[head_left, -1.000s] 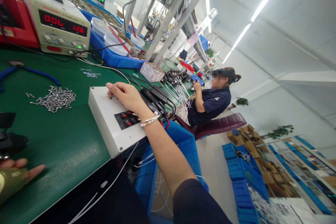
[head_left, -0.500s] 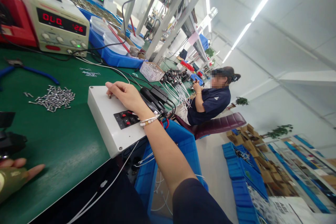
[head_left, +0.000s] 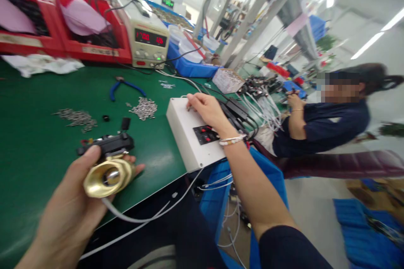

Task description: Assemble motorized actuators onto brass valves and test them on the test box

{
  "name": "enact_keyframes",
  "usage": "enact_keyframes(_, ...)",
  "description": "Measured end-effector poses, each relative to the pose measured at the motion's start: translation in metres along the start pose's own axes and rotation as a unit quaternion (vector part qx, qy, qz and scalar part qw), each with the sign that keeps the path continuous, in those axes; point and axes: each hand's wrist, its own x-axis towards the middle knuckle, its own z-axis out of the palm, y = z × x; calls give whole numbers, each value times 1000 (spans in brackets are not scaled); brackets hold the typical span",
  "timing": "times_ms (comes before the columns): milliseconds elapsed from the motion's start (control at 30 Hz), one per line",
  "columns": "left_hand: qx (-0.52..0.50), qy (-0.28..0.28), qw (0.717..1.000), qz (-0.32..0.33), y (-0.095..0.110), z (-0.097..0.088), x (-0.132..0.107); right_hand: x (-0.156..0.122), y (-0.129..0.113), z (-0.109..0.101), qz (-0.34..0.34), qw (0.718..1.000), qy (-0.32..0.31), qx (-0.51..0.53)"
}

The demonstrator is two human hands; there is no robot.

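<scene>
My left hand is closed round a motorised ball valve, with its brass body facing me and a metal ball inside the bore. On top of the brass sits a black actuator housing, my thumb against it. A white cable runs from near the valve towards the white control box. Over that box, my right hand has its thumb and finger pinched at a small metal toggle switch. Below the wrist lies a black terminal panel with red clips.
Screw piles and blue-handled pliers lie on the green bench. Behind them stand a power supply with red digits and red bins. A co-worker sits at right, near a blue crate.
The view has swung left, bringing the red bins and the valve in my left hand fully into sight. My right hand stays at the switch. The power supply's lit digits read differently.
</scene>
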Motion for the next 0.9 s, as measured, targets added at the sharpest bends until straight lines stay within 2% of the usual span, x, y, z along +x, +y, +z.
enact_keyframes(67,11,30,999,25,4,-2,-7,3,5,0,-7,1000,4,20)
enact_keyframes(300,-1,-11,999,49,-2,17,-20,6,11,-2,-57,998,16,-25)
enact_keyframes(500,26,33,998,43,1,34,-41,6,9,-3,-52,996,32,-64)
enact_keyframes(667,46,19,998,31,1,34,-44,6,8,-5,-31,995,27,-86)
enact_keyframes(900,35,18,999,15,2,35,-46,7,11,-4,-61,996,29,-66)
